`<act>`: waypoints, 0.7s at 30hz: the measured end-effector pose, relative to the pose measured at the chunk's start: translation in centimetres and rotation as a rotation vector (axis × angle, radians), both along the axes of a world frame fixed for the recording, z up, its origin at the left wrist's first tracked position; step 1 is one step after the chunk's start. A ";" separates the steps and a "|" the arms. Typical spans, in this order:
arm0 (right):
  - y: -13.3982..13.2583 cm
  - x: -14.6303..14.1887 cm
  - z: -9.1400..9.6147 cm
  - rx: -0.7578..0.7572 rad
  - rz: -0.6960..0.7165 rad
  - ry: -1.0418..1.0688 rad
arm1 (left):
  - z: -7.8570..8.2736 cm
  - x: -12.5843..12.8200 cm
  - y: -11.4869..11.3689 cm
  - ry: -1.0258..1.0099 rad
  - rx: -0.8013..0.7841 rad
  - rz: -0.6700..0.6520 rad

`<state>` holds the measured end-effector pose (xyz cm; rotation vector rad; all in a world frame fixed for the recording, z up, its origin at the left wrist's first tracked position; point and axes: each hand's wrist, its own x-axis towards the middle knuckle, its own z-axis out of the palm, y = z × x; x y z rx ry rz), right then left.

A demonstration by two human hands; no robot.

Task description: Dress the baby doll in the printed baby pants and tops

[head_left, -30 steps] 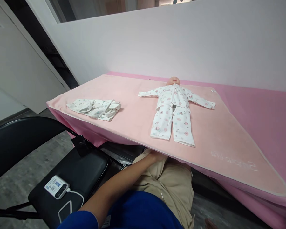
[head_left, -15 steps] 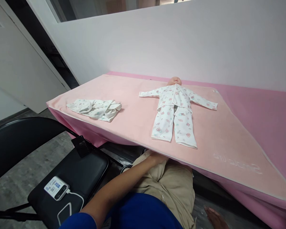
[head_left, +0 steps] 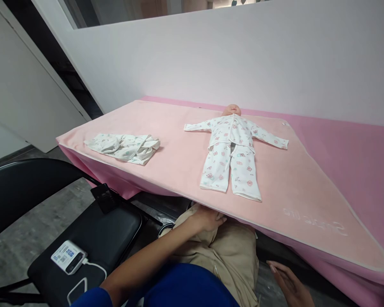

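Observation:
A baby doll [head_left: 233,110] lies on its back on the table, its arms out to the sides. It wears a white printed jacket [head_left: 232,130] and matching white trousers [head_left: 215,168]. My left hand [head_left: 208,218] rests on the lap of my beige trousers, just under the table's near edge. Its fingers are loosely bent and slightly apart, with nothing seen in them. Low on the right, beside my leg, my right hand [head_left: 289,283] hangs below the table with its fingers stretched out, holding nothing. Folded printed baby clothing [head_left: 123,147] lies on the table's left part.
A peach blanket [head_left: 176,170] with faint lettering covers the pink-draped table [head_left: 368,162]. To my left stands a black folding chair [head_left: 115,230], carrying a phone [head_left: 105,198] and a white device [head_left: 68,257] with a cable. A white wall [head_left: 243,59] rises behind the table.
My left hand has drawn back from under the table edge, so its fingers now show. My right hand has risen further into view. The view has shifted slightly; doll and clothing lie as before.

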<state>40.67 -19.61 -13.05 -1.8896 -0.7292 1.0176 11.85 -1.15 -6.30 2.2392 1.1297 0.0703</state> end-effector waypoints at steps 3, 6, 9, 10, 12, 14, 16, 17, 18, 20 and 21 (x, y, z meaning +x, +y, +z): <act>1.4 -1.1 5.8 0.054 0.176 -0.086 | 5.9 -1.2 -0.7 0.030 -0.196 -0.237; 3.3 -2.0 12.1 0.254 0.348 -0.248 | 13.3 -2.4 -0.4 -0.187 -0.619 -0.645; 6.9 -2.9 18.1 0.460 0.426 -0.338 | 19.0 -3.2 1.9 -0.388 -0.738 -0.741; 8.6 -3.3 19.9 0.511 0.458 -0.396 | 20.0 -3.1 3.3 -0.484 -0.636 -0.721; 13.2 -3.8 22.9 0.605 0.518 -0.509 | 20.7 -2.4 7.2 -0.657 -0.363 -0.521; 19.1 -4.3 25.2 0.655 0.525 -0.573 | 20.1 -0.8 12.4 -0.765 -0.107 -0.192; 25.8 -4.6 26.6 0.631 0.510 -0.582 | 18.8 1.0 18.1 -0.813 0.131 0.145; 29.1 -4.7 26.9 0.635 0.492 -0.557 | 18.2 1.9 20.9 -0.799 0.214 0.317; 32.3 -4.8 27.1 0.619 0.491 -0.529 | 17.6 2.7 23.3 -0.743 0.253 0.434; 37.8 -5.1 26.9 0.551 0.466 -0.503 | 16.9 3.9 27.0 -0.626 0.231 0.506; 39.9 -5.3 26.6 0.525 0.481 -0.518 | 16.7 4.2 28.2 -0.589 0.192 0.489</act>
